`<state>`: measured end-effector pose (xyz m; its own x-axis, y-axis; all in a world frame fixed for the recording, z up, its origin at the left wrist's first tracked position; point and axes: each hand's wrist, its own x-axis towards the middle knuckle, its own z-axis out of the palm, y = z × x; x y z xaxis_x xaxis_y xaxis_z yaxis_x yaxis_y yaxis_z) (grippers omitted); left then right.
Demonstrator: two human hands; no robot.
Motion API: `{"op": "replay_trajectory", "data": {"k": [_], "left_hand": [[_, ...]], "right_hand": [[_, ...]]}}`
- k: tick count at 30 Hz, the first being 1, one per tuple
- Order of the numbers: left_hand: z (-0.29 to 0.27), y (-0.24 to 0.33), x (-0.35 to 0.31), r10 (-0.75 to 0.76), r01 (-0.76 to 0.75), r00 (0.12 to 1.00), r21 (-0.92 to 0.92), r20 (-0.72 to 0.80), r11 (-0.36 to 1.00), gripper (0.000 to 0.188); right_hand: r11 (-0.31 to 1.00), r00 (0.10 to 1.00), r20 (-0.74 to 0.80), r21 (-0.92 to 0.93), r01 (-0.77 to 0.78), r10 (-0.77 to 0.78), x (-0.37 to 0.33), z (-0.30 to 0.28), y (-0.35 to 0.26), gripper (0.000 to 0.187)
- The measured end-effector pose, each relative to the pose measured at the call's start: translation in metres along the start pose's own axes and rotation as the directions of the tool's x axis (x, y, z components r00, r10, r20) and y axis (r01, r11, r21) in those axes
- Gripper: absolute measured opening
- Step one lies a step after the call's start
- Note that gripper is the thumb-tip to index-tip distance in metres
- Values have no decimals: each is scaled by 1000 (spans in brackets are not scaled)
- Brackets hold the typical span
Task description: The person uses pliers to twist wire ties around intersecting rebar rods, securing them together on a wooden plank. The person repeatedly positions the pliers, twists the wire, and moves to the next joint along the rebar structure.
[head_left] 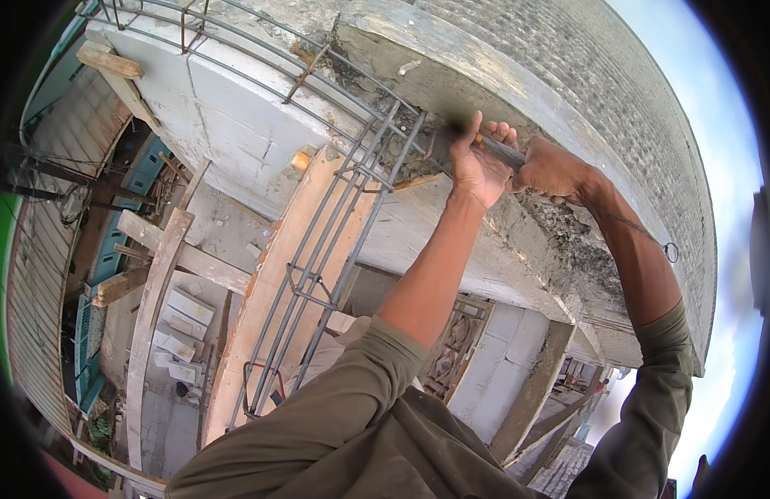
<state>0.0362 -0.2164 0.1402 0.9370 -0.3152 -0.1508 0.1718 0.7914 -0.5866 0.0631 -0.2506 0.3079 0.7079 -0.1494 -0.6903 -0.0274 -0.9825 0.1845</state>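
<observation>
My left hand (482, 173) is raised palm up against the concrete ledge, its thumb upright and its fingers curled around a grey bar-like tool with an orange-yellow end (503, 153). The exact kind of tool cannot be made out. My right hand (554, 171) is closed around the tool's other end. A thin wire (630, 224) with a small loop at its tip trails from the right hand over my forearm. Just left of the hands, the long rebar cage (318, 241) meets another rebar cage (235, 73). A dark blur beside my left thumb hides part of the ledge.
A wooden formwork board (272, 283) lies beneath the cage. White block wall (227, 108) stands at upper left, corrugated roofing (559, 66) at upper right. Timber props (156, 291) rise over a lower level with white pieces (183, 320). The ledge's broken concrete (580, 241) is rough.
</observation>
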Motion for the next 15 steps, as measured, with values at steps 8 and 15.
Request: {"op": "replay_trajectory", "data": {"k": [8,15], "left_hand": [[-21,0,16,2,-1,999,24,-45,1000,37],[1,6,11,-69,69,991,-7,-117,998,43]], "right_hand": [[977,962,-221,-175,121,-159,-8,47,16,31],[909,832,-367,-188,372,-416,-41,32,28,62]]}}
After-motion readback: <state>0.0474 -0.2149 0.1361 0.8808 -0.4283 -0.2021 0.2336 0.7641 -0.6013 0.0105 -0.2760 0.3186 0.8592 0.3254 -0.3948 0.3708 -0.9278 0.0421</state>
